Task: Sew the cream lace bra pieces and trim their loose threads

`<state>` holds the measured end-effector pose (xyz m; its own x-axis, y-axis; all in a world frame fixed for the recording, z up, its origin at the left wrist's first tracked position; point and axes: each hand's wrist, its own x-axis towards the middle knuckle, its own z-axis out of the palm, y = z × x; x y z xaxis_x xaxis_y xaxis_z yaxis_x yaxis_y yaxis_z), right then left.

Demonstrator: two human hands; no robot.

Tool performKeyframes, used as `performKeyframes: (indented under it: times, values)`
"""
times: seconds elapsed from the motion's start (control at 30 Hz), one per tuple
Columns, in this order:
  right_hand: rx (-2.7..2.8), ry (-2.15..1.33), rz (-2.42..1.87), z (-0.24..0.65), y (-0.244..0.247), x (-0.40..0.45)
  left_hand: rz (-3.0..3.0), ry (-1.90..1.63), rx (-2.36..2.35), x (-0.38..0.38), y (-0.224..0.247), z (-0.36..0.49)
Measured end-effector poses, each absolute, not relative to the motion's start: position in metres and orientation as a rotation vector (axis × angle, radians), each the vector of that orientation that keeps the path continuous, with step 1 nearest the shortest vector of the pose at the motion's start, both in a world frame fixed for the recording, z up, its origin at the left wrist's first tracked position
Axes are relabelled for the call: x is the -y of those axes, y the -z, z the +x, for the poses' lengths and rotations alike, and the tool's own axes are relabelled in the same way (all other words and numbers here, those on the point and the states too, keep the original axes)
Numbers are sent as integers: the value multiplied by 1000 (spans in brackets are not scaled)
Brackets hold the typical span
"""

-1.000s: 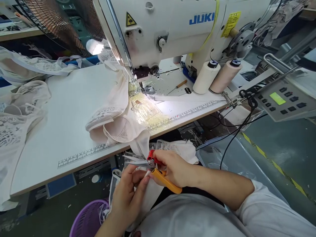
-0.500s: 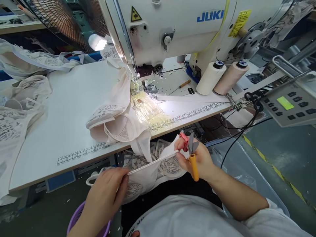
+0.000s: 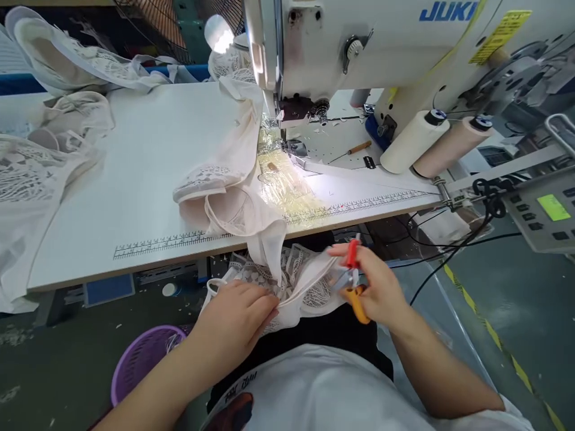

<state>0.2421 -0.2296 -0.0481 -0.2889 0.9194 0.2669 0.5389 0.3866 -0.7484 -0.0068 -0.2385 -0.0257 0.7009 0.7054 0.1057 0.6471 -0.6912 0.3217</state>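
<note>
A white lace bra point(image 3: 287, 314) lies in my lap, just under the table's front edge. My left hand point(image 3: 240, 311) is closed on its edge, fingers pressed over the fabric. My right hand point(image 3: 384, 284) holds small scissors point(image 3: 358, 305) with a red and an orange handle, their blades blurred and pointing left towards the bra's band. Whether the right fingertips also pinch the fabric, I cannot tell. Another pale bra point(image 3: 242, 212) rests on the table, one strap end hanging over the edge onto the lap piece.
Ahead stands a white sewing machine point(image 3: 323, 54) with its lamp lit. Two thread cones point(image 3: 415, 140) and a wooden-handled awl point(image 3: 359, 147) are on its bed. More bras point(image 3: 31, 173) lie at the left. A purple basket point(image 3: 135, 365) stands below; a control panel point(image 3: 545, 209) juts in at right.
My left hand has slid right along the bra's edge, closer to my right hand. The scissors have turned so their blades point left. The view has shifted left and down.
</note>
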Motion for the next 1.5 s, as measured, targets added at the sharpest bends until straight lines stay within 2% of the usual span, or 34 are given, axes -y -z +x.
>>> performKeyframes:
  times: [0.13, 0.37, 0.53, 0.77, 0.93, 1.17, 1.3, 1.5]
  values:
    - [2255, -855, -907, 212, 47, 230, 2730, -211, -910, 234, 25, 5]
    - [2156, -1215, -1035, 207, 59, 228, 2807, -156, -991, 239, 28, -28]
    - [2047, -1379, -1119, 213, 59, 225, 2674, -413, -1143, 240, 25, -69]
    - [2039, -1422, -1174, 215, 56, 235, 1984, -874, -1543, 250, 17, -52]
    - [2099, -1453, -1190, 224, 52, 244, 1639, -1137, -1433, 252, 19, -17]
    - [1821, -1283, -1067, 226, 34, 234, 1924, -1172, -1057, 242, 26, 15]
    - [1724, -1232, -912, 218, 26, 224, 2008, -1092, -1000, 237, 31, 28]
    - [1729, -1214, -926, 208, 25, 218, 1956, -1052, -1004, 237, 31, 33]
